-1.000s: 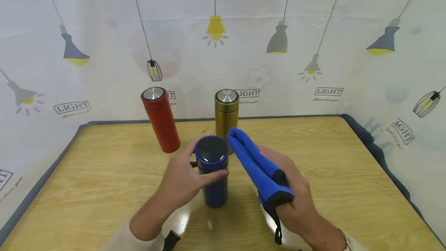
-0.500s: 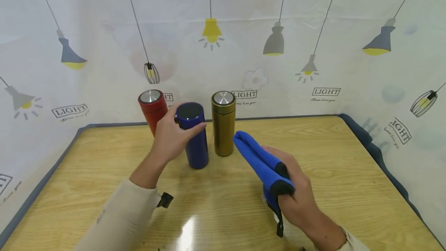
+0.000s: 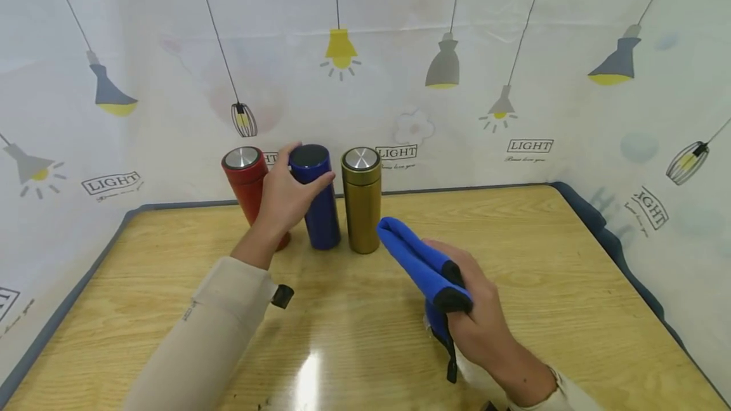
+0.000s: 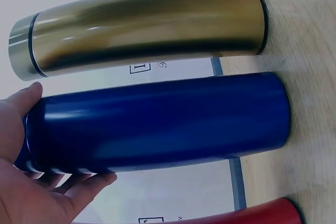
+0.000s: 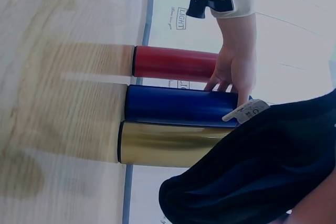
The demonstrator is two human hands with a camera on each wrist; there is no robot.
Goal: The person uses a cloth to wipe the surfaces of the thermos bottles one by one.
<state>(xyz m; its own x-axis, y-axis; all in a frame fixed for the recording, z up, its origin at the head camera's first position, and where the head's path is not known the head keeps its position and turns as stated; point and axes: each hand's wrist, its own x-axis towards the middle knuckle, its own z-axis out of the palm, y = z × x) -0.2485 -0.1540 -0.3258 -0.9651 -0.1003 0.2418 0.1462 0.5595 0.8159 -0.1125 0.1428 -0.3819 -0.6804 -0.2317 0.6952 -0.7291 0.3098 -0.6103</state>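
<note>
My left hand (image 3: pixel 285 198) grips the blue thermos (image 3: pixel 323 224) near its dark lid, with the thumb on one side and the fingers on the other. The thermos is upright, its base at the tabletop, between the red thermos (image 3: pixel 247 189) and the gold thermos (image 3: pixel 362 214). In the left wrist view, gaps show on both sides of the blue thermos (image 4: pixel 157 124). Nearer the front, my right hand (image 3: pixel 485 316) holds a folded blue fabric bottle sleeve (image 3: pixel 419 265) with black trim and a hanging loop. A white tag (image 5: pixel 247 111) shows on it in the right wrist view.
The wood-grain table (image 3: pixel 354 335) has a dark edge along its back and sides. Behind it hangs a pale backdrop (image 3: pixel 297 68) printed with lamps. Part of the red thermos is hidden by my left hand.
My left hand has carried the blue thermos from the front middle back and left, into the space between the red and gold ones. The right hand with the sleeve has barely moved.
</note>
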